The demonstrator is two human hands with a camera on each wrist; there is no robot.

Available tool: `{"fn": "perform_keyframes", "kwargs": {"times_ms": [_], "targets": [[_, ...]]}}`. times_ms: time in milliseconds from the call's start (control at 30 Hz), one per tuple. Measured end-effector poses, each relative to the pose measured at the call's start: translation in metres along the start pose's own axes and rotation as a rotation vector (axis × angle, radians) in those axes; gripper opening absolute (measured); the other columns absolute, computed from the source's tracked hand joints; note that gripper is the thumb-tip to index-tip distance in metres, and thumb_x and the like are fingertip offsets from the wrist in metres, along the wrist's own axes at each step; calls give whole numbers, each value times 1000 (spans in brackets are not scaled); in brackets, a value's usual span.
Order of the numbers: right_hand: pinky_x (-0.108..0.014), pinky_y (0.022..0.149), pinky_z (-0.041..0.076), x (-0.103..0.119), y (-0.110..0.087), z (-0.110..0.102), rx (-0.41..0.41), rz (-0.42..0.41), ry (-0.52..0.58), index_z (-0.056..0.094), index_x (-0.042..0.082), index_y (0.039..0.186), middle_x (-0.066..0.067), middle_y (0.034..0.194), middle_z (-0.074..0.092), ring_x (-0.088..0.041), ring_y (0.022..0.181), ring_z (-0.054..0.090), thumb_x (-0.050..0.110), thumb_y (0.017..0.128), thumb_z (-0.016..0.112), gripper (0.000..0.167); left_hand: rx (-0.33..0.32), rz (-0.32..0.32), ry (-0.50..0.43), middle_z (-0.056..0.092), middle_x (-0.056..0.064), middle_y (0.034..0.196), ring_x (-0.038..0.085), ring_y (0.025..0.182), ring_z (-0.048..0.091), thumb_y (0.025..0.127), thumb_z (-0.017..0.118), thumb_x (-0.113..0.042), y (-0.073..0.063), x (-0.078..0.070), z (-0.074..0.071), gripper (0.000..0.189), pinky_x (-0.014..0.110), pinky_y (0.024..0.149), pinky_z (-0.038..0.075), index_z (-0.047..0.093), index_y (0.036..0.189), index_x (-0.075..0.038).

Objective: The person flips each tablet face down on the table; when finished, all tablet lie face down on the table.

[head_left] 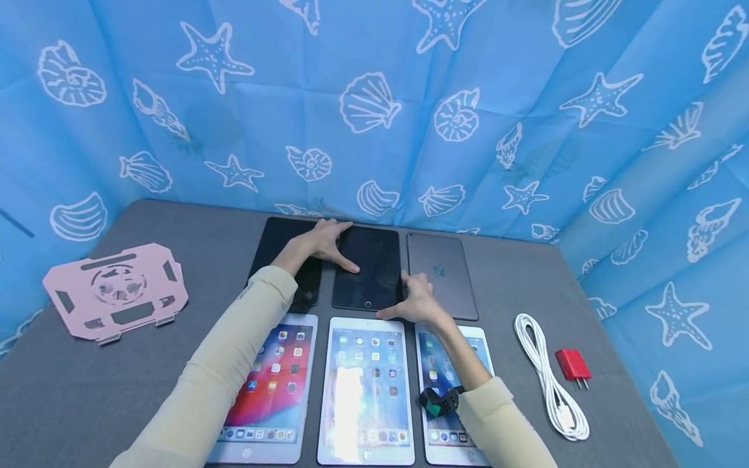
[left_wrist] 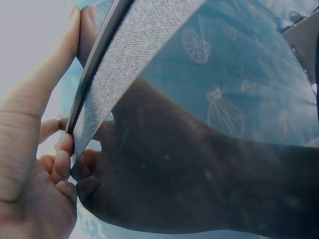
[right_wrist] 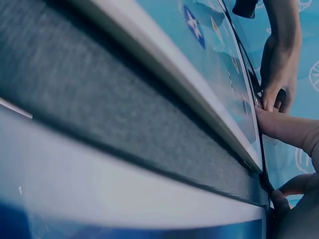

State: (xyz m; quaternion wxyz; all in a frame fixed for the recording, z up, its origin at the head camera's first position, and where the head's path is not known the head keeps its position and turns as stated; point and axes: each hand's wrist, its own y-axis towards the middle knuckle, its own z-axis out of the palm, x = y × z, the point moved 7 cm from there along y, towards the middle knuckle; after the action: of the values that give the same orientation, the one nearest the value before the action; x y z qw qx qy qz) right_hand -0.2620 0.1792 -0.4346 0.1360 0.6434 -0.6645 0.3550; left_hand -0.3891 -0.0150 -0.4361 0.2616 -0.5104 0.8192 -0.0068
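Observation:
My left hand [head_left: 322, 240] lies across the upper left of the middle back-row tablet [head_left: 380, 273], which has a dark screen and a round home button toward me. Its thumb is stretched over the screen; in the left wrist view, fingers [left_wrist: 62, 164] meet the tablet's edge and mirror in the glossy glass. At the lower right corner of that tablet is my right hand [head_left: 418, 302], thumb along the bottom edge and a finger by the right side. Another dark tablet [head_left: 277, 240] sits left, partly behind my left arm; a grey one [head_left: 441, 273] lies back-up on the right.
Three lit white tablets, at left [head_left: 287, 390], middle [head_left: 365, 390] and right [head_left: 468, 344], line the front, partly under my arms. A pink case [head_left: 82, 283] lies far left. On the right are a coiled white cable [head_left: 552, 383] and a red charger [head_left: 572, 364]. Behind hangs a blue curtain [head_left: 409, 149].

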Motion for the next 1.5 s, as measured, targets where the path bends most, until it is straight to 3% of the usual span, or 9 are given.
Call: {"fn": "perform_keyframes", "kwargs": {"times_ms": [133,333,600,733,900,1000,1200,1333,1500], "targets": [[-64,116,30,-2,1,2,-2,19,30,20,4,162,-25,154,26,-42,134,23,20,73,93,117,-2,-4,8,38,20,156,41,150,28,78,81,-63,0,0,0,119,59,119,32,15,166,-16],[-64,117,27,-3,1,2,-37,37,111,23,2,162,-24,157,19,-42,136,19,14,69,94,117,13,-8,39,23,20,168,41,157,17,79,79,-65,0,-3,1,120,59,124,26,14,166,-14],[-63,121,23,-2,-2,0,-51,47,264,21,7,164,-20,161,16,-41,145,15,6,68,90,118,13,10,103,20,22,169,41,158,18,82,75,-66,-2,-7,0,118,56,126,25,12,166,-11],[-60,120,32,-1,-4,-2,-25,3,363,15,10,165,-19,163,25,-42,149,26,2,71,86,117,2,10,114,20,22,169,41,157,19,84,73,-67,-3,-7,2,116,56,126,24,11,166,-12],[-54,111,46,-1,-8,-6,4,-95,463,17,14,165,-20,153,45,-42,134,53,-3,74,81,113,-19,44,110,24,22,168,40,156,24,85,71,-69,-5,-12,4,115,57,126,23,11,166,-12],[-54,109,48,1,-13,-12,13,-153,462,16,14,165,-19,156,44,-43,135,54,-2,77,81,111,-35,52,93,27,20,167,39,155,27,84,71,-69,-7,-16,4,116,57,125,23,11,166,-13],[-60,113,42,3,-23,-26,12,-200,415,8,11,166,-19,167,27,-46,149,37,3,80,82,113,-42,80,71,48,17,152,33,140,46,85,70,-68,-6,-26,7,115,55,119,31,10,166,-12],[-58,110,46,5,-28,-34,4,-202,382,6,9,165,-19,170,20,-48,148,38,1,81,80,113,-47,105,54,53,15,143,31,132,49,86,70,-67,-6,-33,9,113,56,117,32,11,166,-12],[-56,105,51,9,-34,-41,-30,-230,321,10,9,165,-21,167,27,-49,143,44,-1,80,81,111,-52,110,58,54,14,144,31,136,50,85,69,-69,-7,-39,10,113,59,119,30,12,166,-14]]}}
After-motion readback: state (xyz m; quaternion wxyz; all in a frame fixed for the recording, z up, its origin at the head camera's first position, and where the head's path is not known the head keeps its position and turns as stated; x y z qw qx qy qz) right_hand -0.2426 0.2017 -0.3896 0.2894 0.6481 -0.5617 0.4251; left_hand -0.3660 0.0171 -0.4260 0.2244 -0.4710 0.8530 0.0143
